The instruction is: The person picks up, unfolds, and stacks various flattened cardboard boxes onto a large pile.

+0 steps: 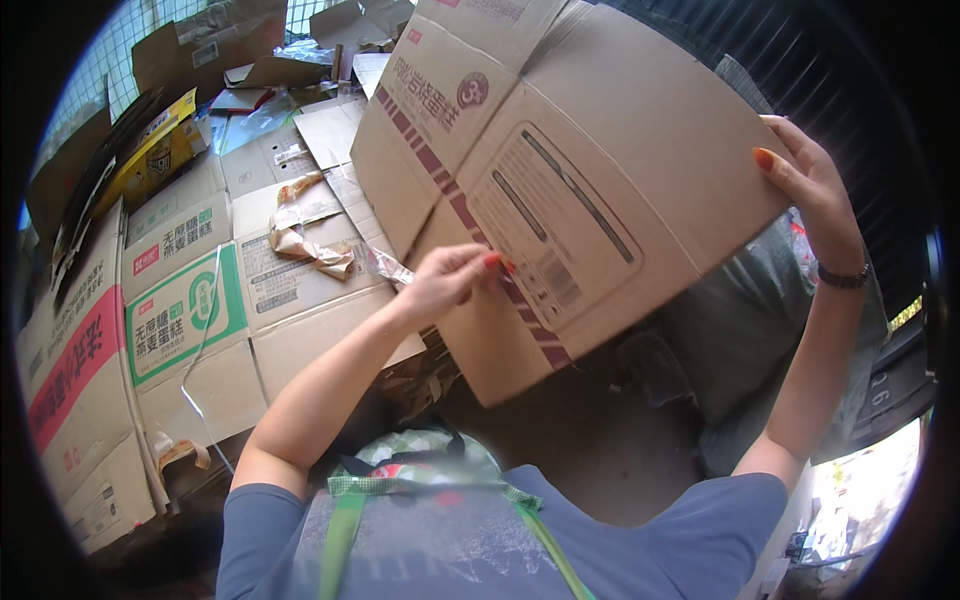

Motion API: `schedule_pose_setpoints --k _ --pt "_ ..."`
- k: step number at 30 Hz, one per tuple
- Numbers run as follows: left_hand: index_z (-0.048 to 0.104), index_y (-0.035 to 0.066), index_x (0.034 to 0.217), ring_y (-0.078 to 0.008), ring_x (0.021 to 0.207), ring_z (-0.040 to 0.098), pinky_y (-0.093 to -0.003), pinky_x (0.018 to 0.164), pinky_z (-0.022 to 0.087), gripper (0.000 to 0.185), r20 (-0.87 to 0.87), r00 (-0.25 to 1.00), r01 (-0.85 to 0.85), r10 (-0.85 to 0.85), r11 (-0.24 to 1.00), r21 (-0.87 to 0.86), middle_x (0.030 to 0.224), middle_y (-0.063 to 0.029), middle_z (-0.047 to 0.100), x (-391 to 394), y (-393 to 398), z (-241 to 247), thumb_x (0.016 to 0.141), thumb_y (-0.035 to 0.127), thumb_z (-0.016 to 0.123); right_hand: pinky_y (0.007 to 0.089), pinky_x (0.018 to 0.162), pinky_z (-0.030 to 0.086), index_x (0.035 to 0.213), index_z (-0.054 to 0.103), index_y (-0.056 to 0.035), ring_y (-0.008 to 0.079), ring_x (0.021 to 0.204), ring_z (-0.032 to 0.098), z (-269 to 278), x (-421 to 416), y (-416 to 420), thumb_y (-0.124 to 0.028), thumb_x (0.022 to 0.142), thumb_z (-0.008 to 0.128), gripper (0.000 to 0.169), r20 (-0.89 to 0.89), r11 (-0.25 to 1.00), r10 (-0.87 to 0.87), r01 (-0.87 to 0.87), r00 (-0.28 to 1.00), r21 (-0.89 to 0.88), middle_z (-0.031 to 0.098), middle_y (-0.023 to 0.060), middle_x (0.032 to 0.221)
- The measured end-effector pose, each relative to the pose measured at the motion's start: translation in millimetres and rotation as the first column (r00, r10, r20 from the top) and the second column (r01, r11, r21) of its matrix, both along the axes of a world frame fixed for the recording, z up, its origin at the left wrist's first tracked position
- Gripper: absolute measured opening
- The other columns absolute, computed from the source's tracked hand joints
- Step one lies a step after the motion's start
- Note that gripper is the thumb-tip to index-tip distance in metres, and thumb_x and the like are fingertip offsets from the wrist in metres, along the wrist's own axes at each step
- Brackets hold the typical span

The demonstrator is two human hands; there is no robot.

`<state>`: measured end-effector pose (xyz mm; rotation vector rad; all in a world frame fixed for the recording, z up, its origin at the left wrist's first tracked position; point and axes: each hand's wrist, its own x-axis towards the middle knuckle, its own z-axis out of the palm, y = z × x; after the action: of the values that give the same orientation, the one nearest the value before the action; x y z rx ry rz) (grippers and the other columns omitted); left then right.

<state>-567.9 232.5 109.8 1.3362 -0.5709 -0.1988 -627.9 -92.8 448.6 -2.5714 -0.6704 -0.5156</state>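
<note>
A large brown cardboard box (592, 150), partly flattened and tilted, fills the space before me. It bears dark red print, a striped band and a barcode. My right hand (806, 180) grips its far right edge, thumb on the near face and fingers largely behind. Against the striped band, my left hand (454, 281) has thumb and forefinger drawn together. Whether anything is pinched between them is hidden. A clear crumpled strip of tape (388, 266) shows just left of that hand. One box flap (491, 352) hangs below it.
Flattened cartons (187, 315) lie stacked at the left, with crumpled torn tape (304, 232) on top and a thin pale strap (202, 352) across them. A yellow carton (154, 154) leans behind. Dark sacking (735, 330) bulges at the right, beside a dark corrugated wall (847, 82).
</note>
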Motion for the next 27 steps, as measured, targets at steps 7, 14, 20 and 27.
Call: schedule_pose_setpoints --k 7,14,20,27 --pt "0.067 0.006 0.105 -0.0041 0.074 0.058 -0.0231 0.07 0.053 0.024 -0.336 0.94 -0.212 0.057 0.871 -0.443 0.084 0.0039 0.062 40.5 43.2 -19.3 0.105 0.029 0.059 0.0172 0.063 0.049 0.123 0.066 0.0021 0.0039 0.075 0.063 -51.3 28.4 21.6 -0.021 0.101 0.063 0.032 -0.194 0.931 -0.048 0.115 0.98 0.347 0.071 0.0013 0.094" --pt "0.061 0.007 0.125 -0.0214 0.122 0.059 -0.0389 0.113 0.045 0.024 -0.228 0.943 -0.034 -0.242 0.61 -0.791 0.129 -0.0089 0.062 49.2 50.8 41.4 0.105 0.02 0.057 0.0258 0.092 0.052 0.129 0.061 0.0027 0.0146 0.1 0.068 -75.3 48.3 77.4 -0.02 0.098 0.068 0.039 0.299 0.703 0.13 -0.301 0.945 0.644 0.071 0.0087 0.112" --pt "0.064 0.001 0.126 -0.0205 0.122 0.059 -0.0526 0.113 0.044 0.031 0.233 0.932 0.363 -0.278 0.706 -0.608 0.119 -0.014 0.065 16.2 66.9 144.8 0.105 0.022 0.055 0.0296 0.077 0.051 0.109 0.068 -0.0026 0.0141 0.08 0.062 -172.1 85.0 158.0 -0.024 0.096 0.072 0.025 0.31 0.723 0.012 -0.222 0.951 0.654 0.071 0.0069 0.092" --pt "0.073 0.0 0.116 -0.0227 0.12 0.058 -0.0322 0.101 0.043 0.035 0.756 0.25 -0.801 0.605 0.568 -0.19 0.129 -0.0105 0.062 21.9 239.7 145.7 0.102 0.029 0.057 0.0258 0.069 0.043 0.096 0.073 -0.0024 0.0079 0.075 0.053 -124.3 158.9 134.0 -0.026 0.099 0.068 0.024 0.592 0.635 -0.283 -0.315 0.755 0.705 0.067 0.0002 0.081"
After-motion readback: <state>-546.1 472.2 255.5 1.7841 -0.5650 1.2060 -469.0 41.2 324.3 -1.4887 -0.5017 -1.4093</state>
